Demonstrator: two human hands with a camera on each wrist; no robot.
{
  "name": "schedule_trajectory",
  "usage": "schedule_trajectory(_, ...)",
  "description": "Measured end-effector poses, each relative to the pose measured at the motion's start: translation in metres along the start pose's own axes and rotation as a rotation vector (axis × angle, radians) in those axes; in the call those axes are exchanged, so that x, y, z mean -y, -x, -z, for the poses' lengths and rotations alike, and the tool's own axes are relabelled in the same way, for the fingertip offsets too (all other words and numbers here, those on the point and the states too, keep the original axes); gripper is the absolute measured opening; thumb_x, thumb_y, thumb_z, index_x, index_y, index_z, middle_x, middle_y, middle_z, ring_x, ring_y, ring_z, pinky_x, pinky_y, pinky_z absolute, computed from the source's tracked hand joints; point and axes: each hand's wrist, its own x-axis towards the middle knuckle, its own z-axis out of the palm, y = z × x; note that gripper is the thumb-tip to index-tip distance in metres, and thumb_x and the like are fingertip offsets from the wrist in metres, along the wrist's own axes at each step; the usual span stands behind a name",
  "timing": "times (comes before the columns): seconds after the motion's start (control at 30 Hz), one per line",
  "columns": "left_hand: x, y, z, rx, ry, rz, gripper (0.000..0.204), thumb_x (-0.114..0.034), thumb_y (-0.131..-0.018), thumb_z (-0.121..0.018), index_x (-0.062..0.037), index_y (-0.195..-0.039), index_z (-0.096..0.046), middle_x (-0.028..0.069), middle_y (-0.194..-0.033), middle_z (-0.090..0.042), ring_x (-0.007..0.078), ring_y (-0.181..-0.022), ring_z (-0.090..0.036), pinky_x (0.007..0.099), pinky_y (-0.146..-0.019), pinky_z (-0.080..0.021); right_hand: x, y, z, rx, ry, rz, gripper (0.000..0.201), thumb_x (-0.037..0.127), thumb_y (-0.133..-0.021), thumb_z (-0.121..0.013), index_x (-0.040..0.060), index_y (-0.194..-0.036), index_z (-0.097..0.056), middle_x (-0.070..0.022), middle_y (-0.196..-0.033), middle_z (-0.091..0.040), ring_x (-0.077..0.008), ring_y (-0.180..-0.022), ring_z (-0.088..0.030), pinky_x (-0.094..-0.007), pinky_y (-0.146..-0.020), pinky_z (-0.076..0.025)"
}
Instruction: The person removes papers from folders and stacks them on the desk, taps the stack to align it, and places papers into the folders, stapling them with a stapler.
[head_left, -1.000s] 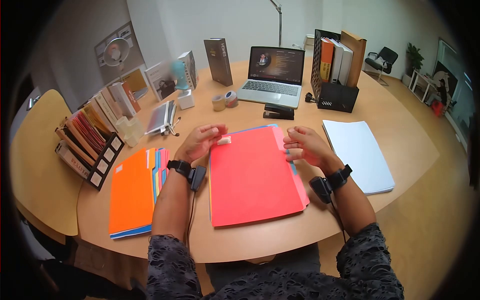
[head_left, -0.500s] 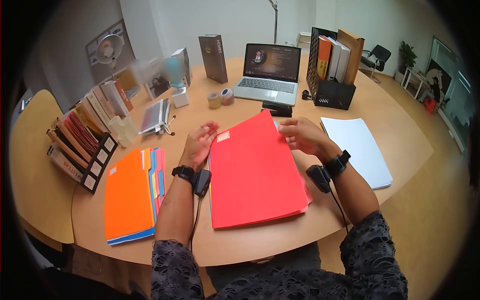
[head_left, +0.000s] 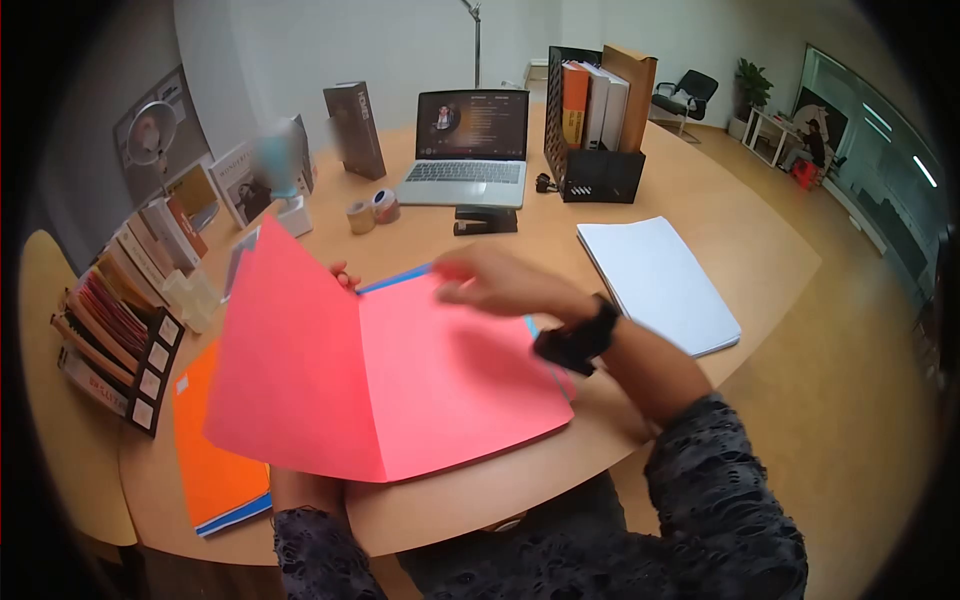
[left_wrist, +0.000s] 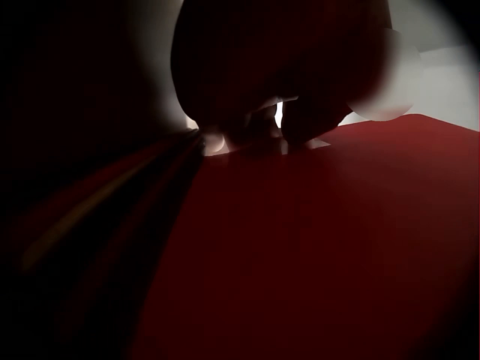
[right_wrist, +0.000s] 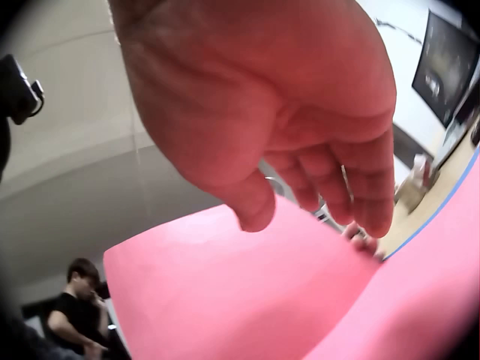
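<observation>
A red folder stands opened like a book, its raised cover point(head_left: 295, 360) tilted left and its pink inner side point(head_left: 460, 370) facing up on the table. My right hand point(head_left: 500, 280) is above the inner side, fingers loosely extended and holding nothing; in the right wrist view its palm point(right_wrist: 262, 97) faces the cover. Mostly hidden behind the cover is my left hand point(head_left: 346, 277), whose fingertips show past the fold's top end. In the left wrist view that hand point(left_wrist: 262, 67) is a dark shape close to the cover's red outer side point(left_wrist: 300, 240); its grip cannot be told.
An orange folder point(head_left: 215, 440) lies at left, partly behind the cover. White paper point(head_left: 660, 280) is stacked at right. Toward the back are a stapler point(head_left: 485, 220), tape rolls point(head_left: 372, 210), a laptop point(head_left: 465, 165) and a black file holder point(head_left: 600, 175). Books point(head_left: 150, 240) line the left side.
The red cover has swung up and left from lying flat. My right hand has let go of its edge and moved left over the inner side. My left hand has become mostly hidden behind the cover.
</observation>
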Motion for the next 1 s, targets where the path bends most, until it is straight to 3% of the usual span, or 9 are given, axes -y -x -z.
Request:
schedule_trajectory(0.03, -0.003, 0.019, 0.021, -0.006, 0.009, 0.007, 0.035, -0.013, -0.093, -0.056, -0.0008, -0.125, -0.054, 0.0166, -0.128, -0.058, 0.0302, -0.124, -0.054, 0.0379, -0.101, -0.046, -0.01, 0.013, 0.026, 0.005, 0.106, -0.149, 0.045, 0.03, -0.09, -0.065, -0.0018, -0.121, -0.059, -0.0198, -0.1, -0.068, -0.0284, -0.094, -0.066, -0.0397, -0.08, -0.051)
schedule_trajectory(0.07, -0.003, -0.003, 0.001, -0.01, 0.019, 0.01, 0.035, -0.013, -0.093, -0.056, -0.0008, -0.125, -0.054, 0.0166, -0.128, -0.058, 0.0302, -0.124, -0.054, 0.0379, -0.101, -0.046, -0.047, 0.032, 0.032, -0.28, 0.254, -0.122, 0.045, 0.032, -0.088, -0.066, -0.0045, -0.112, -0.062, -0.024, -0.095, -0.067, -0.0353, -0.091, -0.066, -0.0424, -0.08, -0.051)
schedule_trajectory(0.17, -0.008, 0.017, 0.024, -0.021, 0.044, 0.013, 0.034, -0.013, -0.093, -0.056, -0.0009, -0.124, -0.055, 0.0165, -0.128, -0.058, 0.0301, -0.124, -0.054, 0.038, -0.101, -0.047, -0.075, 0.069, 0.084, -0.07, 0.634, -0.641, 0.054, 0.043, -0.081, -0.07, -0.0069, -0.099, -0.063, -0.026, -0.098, -0.067, -0.0393, -0.092, -0.065, -0.0445, -0.081, -0.05)
schedule_trajectory(0.33, -0.012, -0.015, 0.002, -0.019, 0.061, 0.043, 0.033, -0.013, -0.093, -0.056, -0.001, -0.123, -0.055, 0.0164, -0.128, -0.058, 0.03, -0.124, -0.054, 0.0381, -0.1, -0.047, -0.084, 0.103, 0.085, 0.056, 0.661, -0.867, 0.055, 0.044, -0.073, -0.075, -0.0033, -0.1, -0.068, -0.0238, -0.104, -0.069, -0.0382, -0.096, -0.066, -0.0414, -0.081, -0.054)
schedule_trajectory(0.57, -0.014, -0.008, 0.0, -0.008, 0.073, 0.066, 0.031, -0.014, -0.093, -0.057, -0.0012, -0.122, -0.056, 0.0161, -0.128, -0.058, 0.0299, -0.124, -0.054, 0.0382, -0.1, -0.048, -0.096, 0.11, 0.085, 0.04, 0.661, -0.859, 0.049, 0.035, -0.074, -0.075, -0.0049, -0.102, -0.067, -0.026, -0.107, -0.068, -0.0396, -0.1, -0.066, -0.0429, -0.085, -0.054)
schedule_trajectory(0.73, -0.015, -0.007, -0.003, 0.009, 0.092, 0.073, 0.03, -0.014, -0.093, -0.057, -0.0013, -0.12, -0.056, 0.016, -0.128, -0.058, 0.0298, -0.124, -0.054, 0.0383, -0.099, -0.048, -0.106, 0.114, 0.09, -0.001, 0.623, -0.858, 0.031, 0.012, -0.079, -0.06, -0.0075, -0.102, -0.065, -0.0303, -0.104, -0.066, -0.0419, -0.098, -0.066, -0.0453, -0.086, -0.053)
schedule_trajectory(0.87, -0.016, -0.002, 0.0, 0.02, 0.117, 0.076, 0.03, -0.014, -0.093, -0.057, -0.0014, -0.12, -0.056, 0.0159, -0.128, -0.058, 0.0297, -0.124, -0.054, 0.0383, -0.099, -0.049, -0.12, 0.121, 0.094, -0.033, 0.618, -0.871, 0.029, 0.006, -0.078, -0.055, -0.0082, -0.101, -0.065, -0.032, -0.103, -0.066, -0.0436, -0.098, -0.065, -0.047, -0.088, -0.052)
schedule_trajectory(0.93, -0.02, 0.005, 0.009, 0.018, 0.13, 0.071, 0.029, -0.014, -0.093, -0.058, -0.0015, -0.119, -0.056, 0.0158, -0.128, -0.058, 0.0296, -0.124, -0.054, 0.0384, -0.099, -0.049, -0.127, 0.124, 0.097, -0.316, 0.753, -0.804, 0.022, 0.016, -0.082, -0.058, -0.0018, -0.087, -0.069, -0.026, -0.09, -0.068, -0.042, -0.086, -0.066, -0.0468, -0.077, -0.052)
schedule_trajectory(1.0, -0.021, 0.029, 0.025, 0.01, 0.136, 0.068, 0.029, -0.014, -0.093, -0.058, -0.0015, -0.119, -0.057, 0.0158, -0.128, -0.058, 0.0296, -0.124, -0.054, 0.0384, -0.098, -0.049, -0.083, 0.111, 0.115, -0.342, 0.727, -0.717, 0.022, 0.018, -0.084, -0.057, -0.001, -0.086, -0.069, -0.026, -0.09, -0.068, -0.0412, -0.084, -0.066, -0.0481, -0.073, -0.051)
